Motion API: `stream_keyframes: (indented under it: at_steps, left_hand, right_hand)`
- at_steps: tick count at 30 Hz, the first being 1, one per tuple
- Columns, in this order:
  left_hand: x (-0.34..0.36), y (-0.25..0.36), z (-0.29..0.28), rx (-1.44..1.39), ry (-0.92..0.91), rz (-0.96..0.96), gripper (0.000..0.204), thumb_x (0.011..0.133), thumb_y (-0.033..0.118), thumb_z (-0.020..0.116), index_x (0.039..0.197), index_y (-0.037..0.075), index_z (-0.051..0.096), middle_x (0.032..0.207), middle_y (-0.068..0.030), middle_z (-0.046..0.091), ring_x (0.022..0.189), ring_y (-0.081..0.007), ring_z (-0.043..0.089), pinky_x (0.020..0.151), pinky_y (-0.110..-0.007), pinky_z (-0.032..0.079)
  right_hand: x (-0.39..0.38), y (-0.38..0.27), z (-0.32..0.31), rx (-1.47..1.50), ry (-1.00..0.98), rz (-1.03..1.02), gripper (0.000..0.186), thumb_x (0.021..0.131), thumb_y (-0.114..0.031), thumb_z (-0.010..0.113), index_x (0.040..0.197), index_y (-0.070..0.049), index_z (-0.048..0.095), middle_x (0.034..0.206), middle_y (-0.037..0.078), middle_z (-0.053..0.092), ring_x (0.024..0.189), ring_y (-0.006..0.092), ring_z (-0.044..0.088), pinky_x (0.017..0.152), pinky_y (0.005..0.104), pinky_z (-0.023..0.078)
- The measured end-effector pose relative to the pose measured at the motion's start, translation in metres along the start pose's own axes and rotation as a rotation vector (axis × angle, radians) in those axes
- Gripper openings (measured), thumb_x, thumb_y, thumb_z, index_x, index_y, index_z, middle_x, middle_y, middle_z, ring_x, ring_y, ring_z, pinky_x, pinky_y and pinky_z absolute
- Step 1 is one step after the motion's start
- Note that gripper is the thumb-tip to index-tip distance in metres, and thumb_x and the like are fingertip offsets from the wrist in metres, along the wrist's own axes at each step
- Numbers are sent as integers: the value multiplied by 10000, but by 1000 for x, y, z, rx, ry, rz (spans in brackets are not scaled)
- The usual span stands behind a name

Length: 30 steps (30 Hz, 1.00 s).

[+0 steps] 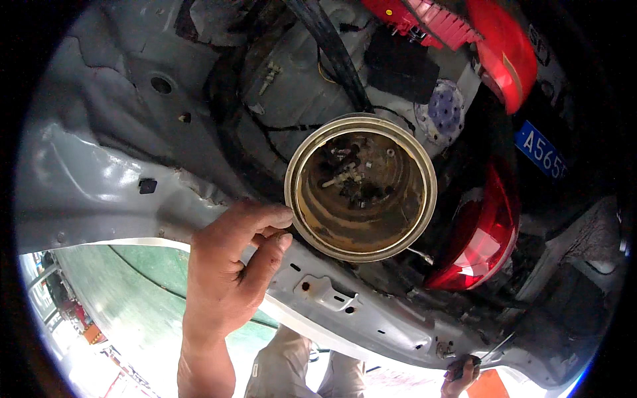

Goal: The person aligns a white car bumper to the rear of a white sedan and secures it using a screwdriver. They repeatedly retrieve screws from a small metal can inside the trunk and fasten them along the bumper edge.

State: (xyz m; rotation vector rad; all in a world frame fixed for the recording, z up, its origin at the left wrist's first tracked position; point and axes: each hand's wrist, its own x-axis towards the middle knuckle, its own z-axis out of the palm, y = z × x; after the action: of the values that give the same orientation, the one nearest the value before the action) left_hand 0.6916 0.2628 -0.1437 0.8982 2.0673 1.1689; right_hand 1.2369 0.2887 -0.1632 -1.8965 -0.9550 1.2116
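My left hand (233, 268) is at the left side of a round metal can (295, 182), with its fingers curled and the fingertips close to the rim. Whether they touch the rim or pinch something small, I cannot tell. Inside the open can lie several small fasteners and clips (345, 176), pale and dark, on a brownish, dirty bottom. At the lower right my right hand (462, 377) is closed round the dark handle of a screwdriver (496, 347), whose thin metal shaft points up and right. Part of that hand is cut off by the lower edge.
The can stands in a grey car boot well. Red tail lights (481, 232) lie to its right and far right (507, 60), by a blue number plate (541, 149). A black hose (328, 53) lies behind. The metal sill (332, 292) crosses in front; my legs (282, 365) stand below.
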Motion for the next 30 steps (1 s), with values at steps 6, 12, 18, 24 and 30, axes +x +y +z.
stream_keyframes:
  at_steps: [6,12,18,24,30]
  left_hand:
    - [-3,-3,6,64,-8,33,237,848,-78,682,1069,4,658,868,-117,672,766,-192,701,672,-298,569]
    - [-3,-2,6,58,-41,-78,247,856,-14,701,1101,14,686,981,-106,726,860,-167,693,758,-306,547]
    - [5,8,10,121,-73,-4,249,847,-22,707,1091,29,692,928,-111,709,824,-175,691,742,-312,538]
    - [51,14,37,484,-179,196,163,848,29,684,1011,39,694,929,-163,708,829,-301,710,714,-412,568]
    - [83,4,100,968,-650,31,150,835,83,617,895,68,754,930,-172,735,897,-341,729,736,-469,594]
  right_hand:
    - [4,5,-12,20,14,56,200,942,-188,654,852,-18,599,570,-9,435,404,66,334,344,227,258]
    - [-2,-7,4,-46,5,38,216,933,-219,657,829,-41,591,577,4,464,400,73,347,346,225,275]
    - [0,-1,-5,-46,36,66,195,931,-212,652,839,-46,608,588,34,521,399,83,378,353,222,299]
    - [-2,-1,-3,-35,37,40,177,941,-187,645,856,-34,623,578,47,542,384,91,381,355,227,323]
    - [-4,-1,-3,-25,96,65,180,953,-165,632,842,-23,627,559,42,529,382,86,365,367,236,311]
